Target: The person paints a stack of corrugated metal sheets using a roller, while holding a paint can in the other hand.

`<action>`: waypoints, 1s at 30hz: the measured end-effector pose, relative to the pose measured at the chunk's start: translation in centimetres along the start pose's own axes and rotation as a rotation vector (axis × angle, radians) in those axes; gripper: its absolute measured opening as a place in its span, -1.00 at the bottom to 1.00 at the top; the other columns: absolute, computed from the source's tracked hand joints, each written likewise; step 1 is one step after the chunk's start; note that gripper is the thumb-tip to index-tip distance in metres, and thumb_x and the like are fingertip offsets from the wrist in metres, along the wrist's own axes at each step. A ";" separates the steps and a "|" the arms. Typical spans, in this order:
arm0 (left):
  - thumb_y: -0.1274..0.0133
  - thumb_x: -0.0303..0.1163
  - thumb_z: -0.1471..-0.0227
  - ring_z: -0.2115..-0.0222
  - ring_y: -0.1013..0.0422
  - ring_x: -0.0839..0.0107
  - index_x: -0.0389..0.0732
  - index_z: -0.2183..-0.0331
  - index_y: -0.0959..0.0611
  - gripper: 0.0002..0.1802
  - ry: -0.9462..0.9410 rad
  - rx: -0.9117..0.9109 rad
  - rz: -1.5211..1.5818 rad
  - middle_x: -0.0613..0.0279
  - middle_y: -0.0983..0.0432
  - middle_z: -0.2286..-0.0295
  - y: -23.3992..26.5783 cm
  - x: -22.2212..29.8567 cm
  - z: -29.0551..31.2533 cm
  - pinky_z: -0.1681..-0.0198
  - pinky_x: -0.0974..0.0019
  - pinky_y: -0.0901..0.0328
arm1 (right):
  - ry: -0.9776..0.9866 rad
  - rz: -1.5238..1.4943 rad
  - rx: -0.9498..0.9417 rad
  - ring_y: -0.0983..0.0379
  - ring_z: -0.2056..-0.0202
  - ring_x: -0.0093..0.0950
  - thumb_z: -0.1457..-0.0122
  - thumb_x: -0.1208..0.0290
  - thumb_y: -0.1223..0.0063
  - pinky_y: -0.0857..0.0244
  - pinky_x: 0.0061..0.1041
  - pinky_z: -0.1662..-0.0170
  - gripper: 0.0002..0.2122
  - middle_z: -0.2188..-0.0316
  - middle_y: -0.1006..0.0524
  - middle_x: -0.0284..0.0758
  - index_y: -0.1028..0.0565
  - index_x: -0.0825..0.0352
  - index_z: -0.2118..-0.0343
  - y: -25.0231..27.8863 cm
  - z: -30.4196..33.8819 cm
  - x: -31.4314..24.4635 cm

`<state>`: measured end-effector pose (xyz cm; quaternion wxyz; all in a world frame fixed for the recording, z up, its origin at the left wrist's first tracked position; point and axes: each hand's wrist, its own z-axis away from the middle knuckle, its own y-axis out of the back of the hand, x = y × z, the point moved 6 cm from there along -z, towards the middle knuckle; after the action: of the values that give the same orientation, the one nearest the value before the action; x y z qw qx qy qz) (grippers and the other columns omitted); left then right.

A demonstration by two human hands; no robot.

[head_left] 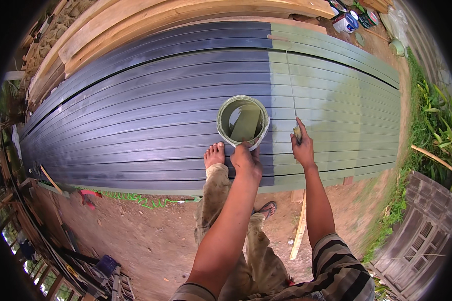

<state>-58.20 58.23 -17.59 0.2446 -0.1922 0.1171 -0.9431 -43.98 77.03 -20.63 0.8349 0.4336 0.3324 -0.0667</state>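
My left hand (245,158) is closed on the near rim of a round paint bucket (222,120), its wall smeared with green. A flat green-coated piece (247,123) leans inside the bucket. In my right hand (304,149) is the handle of a paint roller (297,133); its long thin wire reaches away to the roller head (278,38) near the far edge of the boards. Beneath both hands lies a wide row of long boards (135,110), dark blue-grey on the left and pale green on the right. The green looks darker in one patch at right.
My bare foot (215,154) rests on the boards; the other, in a sandal (268,209), stands on dirt. Timber beams (186,22) lie behind. Paint tubs (345,23) stand far right. A green coiled hose (148,200) and a wooden strip (300,231) lie on the near side.
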 end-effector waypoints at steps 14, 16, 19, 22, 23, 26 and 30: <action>0.04 -0.71 0.07 0.09 -0.48 0.23 -0.42 0.02 -0.45 -0.52 -0.047 -0.076 0.014 0.08 -0.45 0.06 -0.1 2.0 -0.3 -0.03 0.22 -0.47 | -0.022 0.067 -0.042 -0.59 0.51 -0.15 -0.11 0.48 0.09 -0.51 -0.18 0.20 -0.38 0.32 -0.62 0.03 -0.24 0.10 -0.32 -2.0 -16.4 -5.6; 0.04 -0.71 0.06 0.10 -0.48 0.26 -0.36 0.00 -0.44 -0.50 -0.029 -0.098 -0.007 0.12 -0.45 0.06 -0.3 1.2 0.0 0.00 0.25 -0.47 | 0.034 0.229 0.012 -0.55 0.59 -0.19 -0.12 0.48 0.09 -0.52 -0.21 0.28 -0.38 0.34 -0.62 0.03 -0.24 0.10 -0.32 -0.7 -19.5 -3.4; 0.06 -0.71 0.05 0.08 -0.46 0.28 -0.24 -0.03 -0.42 -0.46 -0.046 -0.073 0.002 0.18 -0.42 0.04 0.9 2.0 -0.8 0.00 0.26 -0.46 | 0.009 0.072 -0.034 -0.51 0.66 -0.27 -0.14 0.47 0.07 -0.50 -0.25 0.38 -0.39 0.39 -0.61 0.00 -0.23 0.08 -0.32 -1.6 -18.1 -5.0; 0.08 -0.69 0.02 0.06 -0.44 0.28 -0.17 -0.03 -0.42 -0.47 -0.028 -0.042 0.015 0.21 -0.39 0.01 1.6 1.8 -1.8 -0.02 0.24 -0.45 | -0.030 -0.032 -0.078 -0.48 0.68 -0.30 -0.17 0.46 0.06 -0.48 -0.27 0.43 -0.40 0.43 -0.60 -0.05 -0.23 0.02 -0.33 -1.2 -14.3 -4.6; 0.07 -0.67 0.00 0.08 -0.46 0.30 -0.19 -0.04 -0.42 -0.50 -0.040 -0.042 0.022 0.20 -0.42 0.03 1.5 1.7 -1.7 0.02 0.27 -0.47 | -0.039 -0.027 -0.088 -0.48 0.69 -0.31 -0.18 0.45 0.06 -0.47 -0.27 0.44 -0.40 0.44 -0.60 -0.06 -0.22 0.00 -0.33 -1.2 -12.8 -3.5; 0.07 -0.64 -0.05 0.09 -0.48 0.32 -0.21 -0.04 -0.41 -0.53 -0.044 -0.040 0.032 0.19 -0.44 0.05 1.5 1.5 -1.8 0.05 0.29 -0.50 | -0.051 -0.016 -0.112 -0.51 0.64 -0.25 -0.19 0.50 0.04 -0.46 -0.22 0.40 -0.38 0.45 -0.60 -0.05 -0.21 -0.03 -0.34 -1.6 -8.1 -1.0; 0.06 -0.65 -0.02 0.01 -0.37 0.28 -0.06 -0.05 -0.41 -0.47 0.003 -0.075 -0.004 0.28 -0.33 -0.04 1.2 0.7 -1.5 -0.04 0.22 -0.41 | 0.214 0.047 0.034 -0.52 0.50 0.01 -0.16 0.56 0.01 -0.41 -0.09 0.31 -0.33 0.44 -0.59 0.03 -0.17 -0.04 -0.35 -1.8 -1.8 3.2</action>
<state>-58.90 57.05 -19.06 0.2351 -0.2002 0.1524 -0.9389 -43.10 77.84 -24.54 0.7885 0.4599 0.4083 -0.0059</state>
